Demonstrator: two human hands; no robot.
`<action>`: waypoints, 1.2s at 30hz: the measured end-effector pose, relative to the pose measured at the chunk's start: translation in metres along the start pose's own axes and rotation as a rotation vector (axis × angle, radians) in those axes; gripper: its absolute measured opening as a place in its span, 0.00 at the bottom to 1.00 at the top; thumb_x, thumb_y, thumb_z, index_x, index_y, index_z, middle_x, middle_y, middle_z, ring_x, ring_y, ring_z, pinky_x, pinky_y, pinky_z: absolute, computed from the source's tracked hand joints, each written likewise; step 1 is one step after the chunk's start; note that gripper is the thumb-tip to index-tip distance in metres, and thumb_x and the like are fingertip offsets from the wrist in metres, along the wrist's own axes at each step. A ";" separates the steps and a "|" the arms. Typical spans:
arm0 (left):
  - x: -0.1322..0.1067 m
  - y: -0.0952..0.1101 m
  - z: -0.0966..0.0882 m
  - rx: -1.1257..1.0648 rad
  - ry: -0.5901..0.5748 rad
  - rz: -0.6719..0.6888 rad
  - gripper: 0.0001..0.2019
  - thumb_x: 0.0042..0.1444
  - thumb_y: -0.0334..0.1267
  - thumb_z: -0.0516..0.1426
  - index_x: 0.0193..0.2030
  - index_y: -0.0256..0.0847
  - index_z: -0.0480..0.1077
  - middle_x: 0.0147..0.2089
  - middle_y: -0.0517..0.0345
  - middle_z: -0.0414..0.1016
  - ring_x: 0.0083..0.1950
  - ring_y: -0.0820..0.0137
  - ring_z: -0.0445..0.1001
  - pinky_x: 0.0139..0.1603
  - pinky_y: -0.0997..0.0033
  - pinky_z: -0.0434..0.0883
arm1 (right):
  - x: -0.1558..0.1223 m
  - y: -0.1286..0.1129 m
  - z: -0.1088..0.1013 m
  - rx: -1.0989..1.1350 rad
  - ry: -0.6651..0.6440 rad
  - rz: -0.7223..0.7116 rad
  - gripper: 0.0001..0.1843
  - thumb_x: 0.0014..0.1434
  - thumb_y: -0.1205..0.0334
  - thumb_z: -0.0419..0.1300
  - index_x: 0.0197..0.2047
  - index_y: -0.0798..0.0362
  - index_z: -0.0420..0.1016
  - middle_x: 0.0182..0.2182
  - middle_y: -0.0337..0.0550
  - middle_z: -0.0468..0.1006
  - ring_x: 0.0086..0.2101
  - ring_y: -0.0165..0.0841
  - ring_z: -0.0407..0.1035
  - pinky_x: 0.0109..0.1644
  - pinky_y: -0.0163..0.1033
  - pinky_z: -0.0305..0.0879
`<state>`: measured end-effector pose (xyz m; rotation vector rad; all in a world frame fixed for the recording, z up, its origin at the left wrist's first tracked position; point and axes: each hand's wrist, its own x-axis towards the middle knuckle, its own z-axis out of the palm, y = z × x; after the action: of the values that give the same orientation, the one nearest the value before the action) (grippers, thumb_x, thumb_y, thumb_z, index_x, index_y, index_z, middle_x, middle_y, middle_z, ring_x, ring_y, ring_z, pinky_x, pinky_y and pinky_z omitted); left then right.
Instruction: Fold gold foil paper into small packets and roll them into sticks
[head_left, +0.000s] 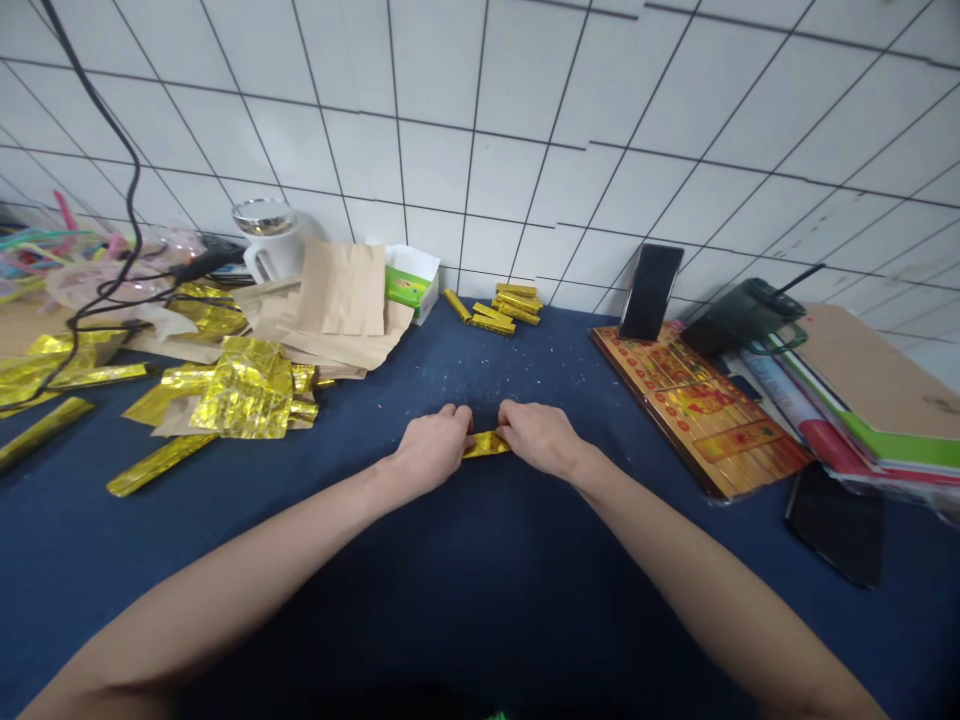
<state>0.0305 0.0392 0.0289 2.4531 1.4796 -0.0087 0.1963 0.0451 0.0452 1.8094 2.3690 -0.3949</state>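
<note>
A small strip of gold foil paper lies at the middle of the dark blue table. My left hand grips its left end with bent fingers. At the right end, my right hand has its fingers closed on the same strip. Only the middle of the strip shows; my fingers cover both ends. Beyond my hands, by the wall, sits a small pile of folded gold foil pieces.
Crumpled gold foil sheets and brown paper pieces spread on the left, near a white mug and a black cable. On the right are an upright phone, a decorated orange box, a dark cup and notebooks.
</note>
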 end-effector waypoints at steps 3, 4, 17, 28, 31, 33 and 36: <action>-0.001 0.001 -0.003 0.000 -0.011 0.024 0.07 0.58 0.37 0.49 0.40 0.38 0.64 0.39 0.52 0.69 0.35 0.65 0.73 0.34 0.69 0.67 | -0.001 0.001 0.001 0.017 0.012 0.006 0.08 0.56 0.61 0.51 0.37 0.52 0.69 0.34 0.46 0.77 0.35 0.39 0.71 0.32 0.38 0.57; -0.002 0.001 -0.003 -0.002 -0.014 0.032 0.07 0.58 0.37 0.49 0.40 0.38 0.65 0.38 0.52 0.70 0.35 0.64 0.73 0.34 0.68 0.67 | -0.001 0.002 0.001 0.027 0.017 0.005 0.08 0.56 0.61 0.51 0.36 0.52 0.69 0.34 0.45 0.77 0.34 0.38 0.71 0.32 0.37 0.57; -0.004 -0.006 -0.011 -0.174 0.106 0.122 0.03 0.55 0.32 0.49 0.33 0.40 0.63 0.32 0.60 0.69 0.31 0.70 0.71 0.31 0.74 0.64 | -0.017 0.011 0.017 0.280 0.255 -0.110 0.05 0.59 0.64 0.50 0.32 0.52 0.64 0.29 0.37 0.73 0.30 0.29 0.68 0.35 0.33 0.59; -0.037 -0.005 -0.037 -0.344 0.700 0.501 0.07 0.57 0.26 0.48 0.34 0.40 0.65 0.32 0.56 0.71 0.34 0.74 0.70 0.36 0.75 0.68 | -0.055 -0.007 -0.020 0.591 0.622 -0.404 0.10 0.60 0.65 0.51 0.32 0.53 0.73 0.24 0.37 0.72 0.25 0.26 0.67 0.31 0.31 0.63; -0.048 0.004 -0.051 -0.481 0.750 0.548 0.08 0.55 0.24 0.52 0.38 0.40 0.65 0.33 0.57 0.71 0.34 0.74 0.70 0.35 0.76 0.69 | -0.070 -0.011 -0.032 0.464 0.777 -0.482 0.09 0.60 0.67 0.51 0.31 0.54 0.71 0.24 0.39 0.73 0.25 0.27 0.67 0.30 0.32 0.62; -0.053 0.010 -0.061 -0.568 0.719 0.545 0.11 0.54 0.24 0.53 0.42 0.40 0.66 0.34 0.57 0.70 0.35 0.74 0.70 0.35 0.76 0.70 | -0.077 -0.012 -0.036 0.348 0.875 -0.551 0.07 0.59 0.69 0.52 0.32 0.54 0.70 0.25 0.41 0.74 0.25 0.28 0.67 0.30 0.33 0.62; -0.056 0.017 -0.069 -0.659 0.655 0.578 0.12 0.54 0.24 0.54 0.43 0.42 0.68 0.37 0.57 0.70 0.37 0.74 0.71 0.36 0.76 0.70 | -0.083 -0.011 -0.040 0.257 0.942 -0.588 0.06 0.59 0.71 0.52 0.32 0.55 0.68 0.24 0.42 0.73 0.25 0.29 0.66 0.29 0.34 0.61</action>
<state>0.0087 -0.0005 0.1077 2.2684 0.6836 1.2684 0.2101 -0.0230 0.1070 1.5346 3.6591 0.1867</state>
